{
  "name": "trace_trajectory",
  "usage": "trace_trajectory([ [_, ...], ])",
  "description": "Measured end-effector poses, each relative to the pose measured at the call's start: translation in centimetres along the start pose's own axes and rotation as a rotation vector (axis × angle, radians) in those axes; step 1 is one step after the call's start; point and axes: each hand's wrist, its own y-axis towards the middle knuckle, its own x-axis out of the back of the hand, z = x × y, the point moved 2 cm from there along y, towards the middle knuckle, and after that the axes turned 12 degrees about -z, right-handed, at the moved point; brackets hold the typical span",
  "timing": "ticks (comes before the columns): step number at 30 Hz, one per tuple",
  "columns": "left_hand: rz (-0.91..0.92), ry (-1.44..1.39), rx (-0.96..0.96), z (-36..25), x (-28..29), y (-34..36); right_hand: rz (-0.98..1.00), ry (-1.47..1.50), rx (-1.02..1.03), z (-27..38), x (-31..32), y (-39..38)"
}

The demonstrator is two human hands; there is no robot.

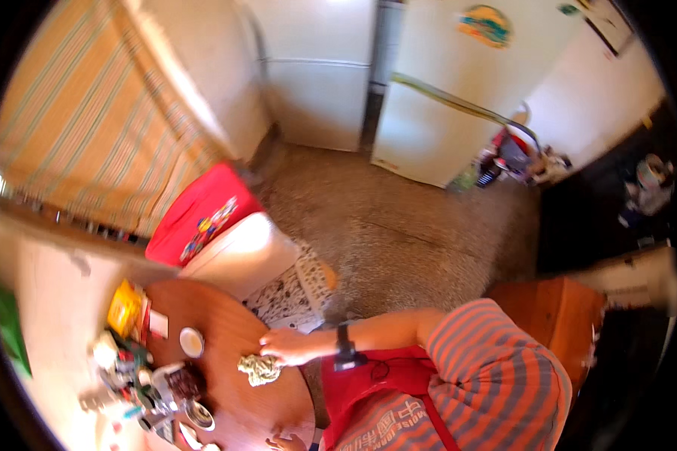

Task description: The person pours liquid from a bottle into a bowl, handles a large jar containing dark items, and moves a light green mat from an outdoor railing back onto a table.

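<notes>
striped sleeve (pixel 496 353) and red apron (pixel 346 395) come nearest the camera, just right of the round wooden table (pixel 241 410).

from the left, a yellow packet (pixel 124 307) stands at the table's far left edge. below it, jars and small pots crowd the table's left side, a dark-filled jar (pixel 185 381) among them. a small white dish (pixel 192 342) sits inward from the table's left edge, apart from that clutter. beyond the table's upper edge is a chair with a red cover (pixel 203 214) on its back.

a crumpled pale cloth (pixel 260 370) lies on the table, towards its right rim. it looks light, soft and limp, hardly slippery and with nothing to break; a bunched fold from its middle should give the surest hold, as one corner would likely let the rest trail.

at the table's lower right, the left hand (pixel 286 442) shows only in part, fingers seemingly a little spread; cut off and blurred, it may or may not hold something. over the table's right rim, the right hand (pixel 289 346) is loosely curled and touches the cloth's upper edge; i cannot tell if it grips.
</notes>
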Motion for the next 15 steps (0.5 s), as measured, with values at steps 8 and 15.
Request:
trace_trajectory([
  [8,0.618,-0.57,-0.262,-31.7,3.2,9.6,-0.081,-0.162,-0.69,-11.9,29.6,-26.1],
  [15,0.67,-1.308,-0.577,-76.7,16.2,6.8,-0.714,-0.009,-1.067,-11.8,45.9,-57.0],
])
